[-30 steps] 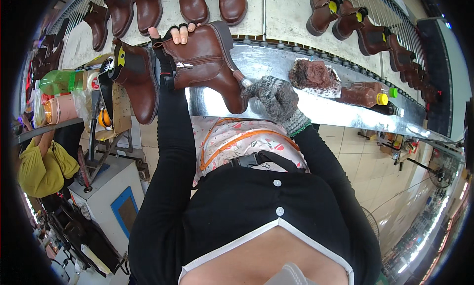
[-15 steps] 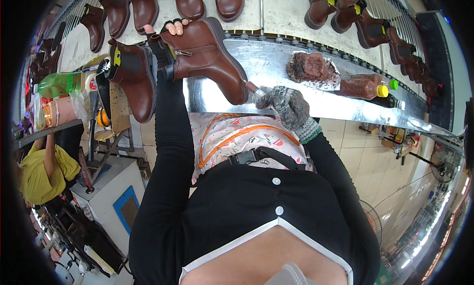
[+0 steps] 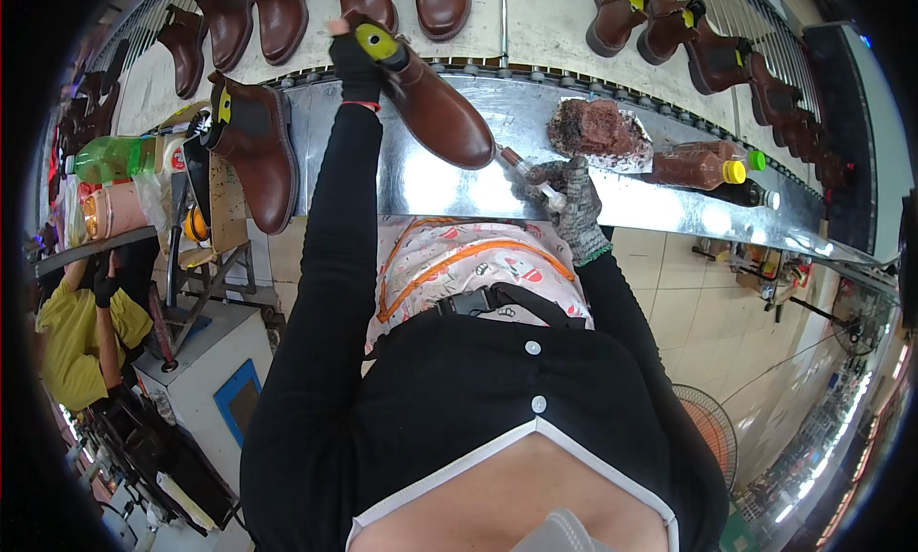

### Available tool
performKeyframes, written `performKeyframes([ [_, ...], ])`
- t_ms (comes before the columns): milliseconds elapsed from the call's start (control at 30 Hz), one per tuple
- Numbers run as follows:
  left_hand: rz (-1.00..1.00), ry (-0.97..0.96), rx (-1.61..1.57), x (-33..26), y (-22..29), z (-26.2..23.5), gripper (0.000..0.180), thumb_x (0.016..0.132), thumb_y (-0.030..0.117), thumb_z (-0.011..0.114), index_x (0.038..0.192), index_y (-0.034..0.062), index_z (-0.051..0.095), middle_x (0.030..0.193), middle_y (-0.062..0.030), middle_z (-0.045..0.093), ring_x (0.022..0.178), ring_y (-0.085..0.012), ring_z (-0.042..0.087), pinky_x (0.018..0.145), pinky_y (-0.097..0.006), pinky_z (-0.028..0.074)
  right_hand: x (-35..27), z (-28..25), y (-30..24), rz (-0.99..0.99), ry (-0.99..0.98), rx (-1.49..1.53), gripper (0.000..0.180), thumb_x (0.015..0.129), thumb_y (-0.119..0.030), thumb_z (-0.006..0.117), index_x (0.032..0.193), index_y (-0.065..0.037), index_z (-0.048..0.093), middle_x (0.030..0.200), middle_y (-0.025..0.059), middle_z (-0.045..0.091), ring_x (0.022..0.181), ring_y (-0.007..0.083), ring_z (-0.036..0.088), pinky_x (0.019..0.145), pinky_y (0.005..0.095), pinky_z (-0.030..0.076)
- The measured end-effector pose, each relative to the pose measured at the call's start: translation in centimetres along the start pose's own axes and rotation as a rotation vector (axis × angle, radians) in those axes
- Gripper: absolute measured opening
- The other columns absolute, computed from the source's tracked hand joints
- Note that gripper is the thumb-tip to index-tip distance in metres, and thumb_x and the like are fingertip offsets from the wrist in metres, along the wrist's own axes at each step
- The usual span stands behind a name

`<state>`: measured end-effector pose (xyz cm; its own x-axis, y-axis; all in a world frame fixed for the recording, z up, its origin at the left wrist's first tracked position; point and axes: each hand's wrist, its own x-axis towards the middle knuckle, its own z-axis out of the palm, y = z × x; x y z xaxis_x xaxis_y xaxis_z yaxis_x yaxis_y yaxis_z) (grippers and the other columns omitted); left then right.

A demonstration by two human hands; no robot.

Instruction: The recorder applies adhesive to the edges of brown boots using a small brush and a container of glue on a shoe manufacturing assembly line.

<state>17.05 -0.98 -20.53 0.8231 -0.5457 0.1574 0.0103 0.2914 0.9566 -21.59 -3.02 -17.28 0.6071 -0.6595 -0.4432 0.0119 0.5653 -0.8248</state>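
Left hand [image 3: 357, 71] grips boot [image 3: 432, 110]; right hand [image 3: 578, 196] grips brush [image 3: 526, 173] at toe [image 3: 470, 149]; brushing looks underway, unfinished; can't tell for other boots [image 3: 264, 160].

Black long-sleeved top [image 3: 449, 385], white buttons [image 3: 533, 347]; grey knit glove [image 3: 579, 213].
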Motion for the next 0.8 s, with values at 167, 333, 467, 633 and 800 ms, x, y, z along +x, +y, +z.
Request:
performKeyframes([
  [167,0.279,0.023,0.523,-1.4,0.5,0.4,0.052,0.088,0.051,0.045,0.098,0.001,0.057,0.086,-0.0161,0.064,0.082,-0.0312,0.063,0.068,-0.038,0.048,-0.3,-0.1,0.2,-0.021,0.038,0.166,0.073,0.086,-0.065,0.033,0.092,0.002,0.061,0.089,0.0143,0.064,0.074,0.0218,0.063,0.064,0.0298,0.053],
  [333,0.279,0.009,0.771,-2.0,2.8,-0.5,0.076,0.079,0.068,0.044,0.114,0.0007,0.05,0.091,-0.0217,0.063,0.087,-0.0402,0.06,0.071,-0.044,0.047,-0.9,-0.1,-1.9,-0.095,0.101,0.112,0.072,0.086,-0.063,0.037,0.092,0.004,0.061,0.089,0.0137,0.064,0.075,0.0233,0.063,0.067,0.033,0.056],
  [467,0.348,0.081,0.804,-4.2,4.5,-0.9,0.071,0.075,0.064,0.055,0.109,0.002,0.049,0.092,-0.0174,0.064,0.087,-0.0354,0.062,0.072,-0.04,0.047,-1.3,0.5,-3.0,-0.128,0.122,0.103,0.071,0.086,-0.063,0.039,0.091,0.004,0.062,0.089,0.0138,0.064,0.075,0.0229,0.064,0.066,0.0331,0.056],
  [633,0.309,0.029,0.776,-7.9,6.7,-2.1,0.063,0.072,0.057,0.065,0.101,0.004,0.047,0.092,-0.0134,0.061,0.085,-0.0304,0.062,0.073,-0.036,0.047,-0.8,0.6,-3.4,-0.19,0.132,0.012,0.067,0.087,-0.06,0.041,0.089,0.004,0.064,0.084,0.0139,0.065,0.076,0.022,0.064,0.065,0.0319,0.055],
  [800,0.317,0.038,0.74,-12.1,8.9,-1.7,0.07,0.057,0.047,0.082,0.101,0.0053,0.047,0.087,-0.0081,0.057,0.08,-0.021,0.06,0.072,-0.031,0.047,0.3,0.1,-3.1,-0.463,0.155,-0.78,0.043,0.092,-0.04,0.042,0.086,-0.005,0.065,0.085,0.0066,0.067,0.076,0.0154,0.062,0.068,0.0278,0.049],
])
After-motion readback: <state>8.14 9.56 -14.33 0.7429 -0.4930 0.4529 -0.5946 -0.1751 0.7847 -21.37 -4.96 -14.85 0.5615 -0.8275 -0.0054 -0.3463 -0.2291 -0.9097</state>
